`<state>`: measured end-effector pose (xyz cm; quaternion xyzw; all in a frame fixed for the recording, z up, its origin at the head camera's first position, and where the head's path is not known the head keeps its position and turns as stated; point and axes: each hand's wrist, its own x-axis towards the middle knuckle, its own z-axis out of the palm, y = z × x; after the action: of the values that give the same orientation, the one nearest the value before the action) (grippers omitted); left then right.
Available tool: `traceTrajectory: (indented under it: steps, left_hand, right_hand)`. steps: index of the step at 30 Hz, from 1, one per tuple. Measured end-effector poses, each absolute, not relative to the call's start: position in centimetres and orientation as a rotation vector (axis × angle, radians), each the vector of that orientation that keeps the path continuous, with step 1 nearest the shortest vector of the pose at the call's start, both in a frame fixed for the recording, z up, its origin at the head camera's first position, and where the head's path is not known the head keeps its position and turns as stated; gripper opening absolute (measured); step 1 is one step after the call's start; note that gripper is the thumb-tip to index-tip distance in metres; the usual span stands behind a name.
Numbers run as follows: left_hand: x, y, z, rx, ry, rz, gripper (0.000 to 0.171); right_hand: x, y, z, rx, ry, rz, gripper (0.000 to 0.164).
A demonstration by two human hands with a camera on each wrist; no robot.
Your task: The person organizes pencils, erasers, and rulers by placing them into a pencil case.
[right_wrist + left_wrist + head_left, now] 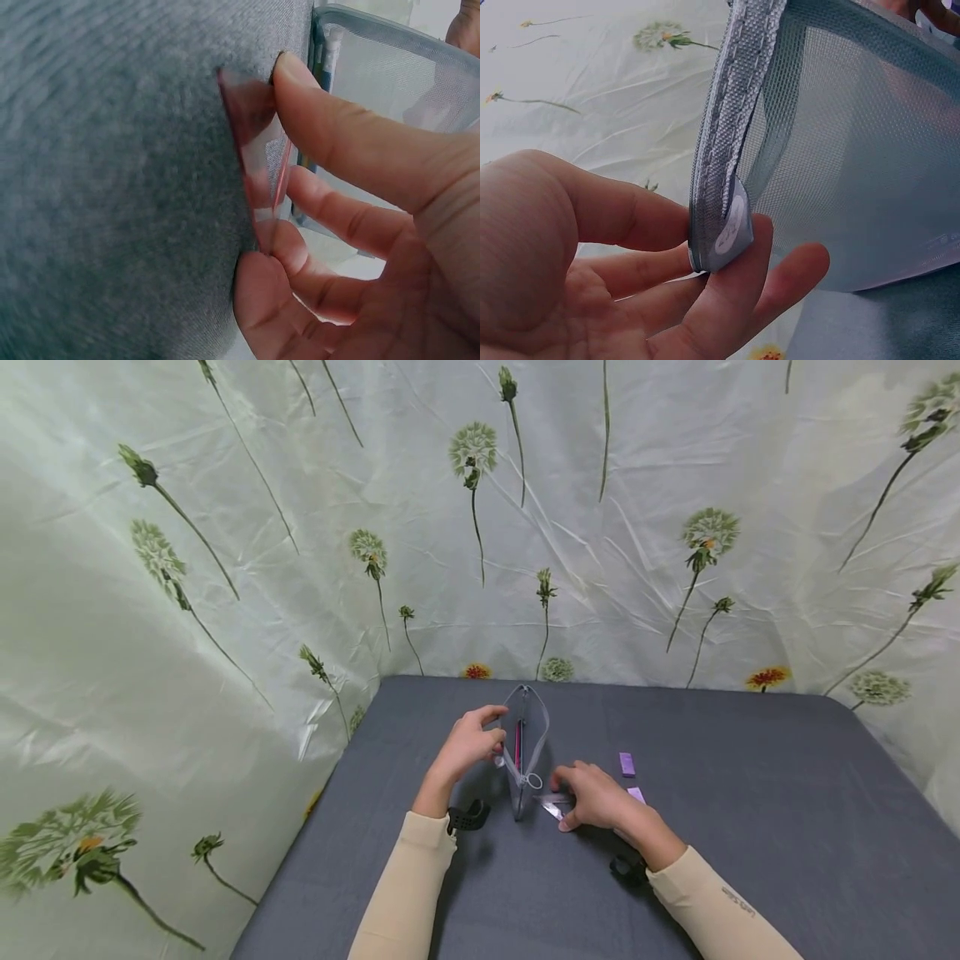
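Note:
A grey mesh zip pouch [542, 727] stands upright on the table, its mouth spread. My left hand [468, 745] pinches the pouch's left rim between thumb and fingers, beside a small grey label [735, 229]. Slim sticks, one pinkish red [517, 745], lie inside the pouch. Just right of the pouch's near end, my right hand [597, 797] holds a clear set square [259, 161] with reddish edges by two of its corners. In the right wrist view the set square is tilted close over the cloth.
Two small purple blocks [627, 765] lie to the right, one partly behind my right hand. A pale ring pull [534, 781] hangs at the pouch's near end. The dark grey table [750, 827] meets a flower-printed curtain [600, 568] at the back and left.

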<state>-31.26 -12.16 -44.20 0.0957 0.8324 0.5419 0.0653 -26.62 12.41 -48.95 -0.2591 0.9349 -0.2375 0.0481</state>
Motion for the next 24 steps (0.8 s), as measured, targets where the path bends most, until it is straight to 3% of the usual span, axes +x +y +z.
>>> traceTrajectory:
  steps: [24]
  left_hand:
    - [-31.24, -12.1, -44.07, 0.253, 2.514, 1.655, 0.05]
  right_hand:
    - [-26.71, 12.31, -48.78, -0.677, 2.899, -0.756, 0.044]
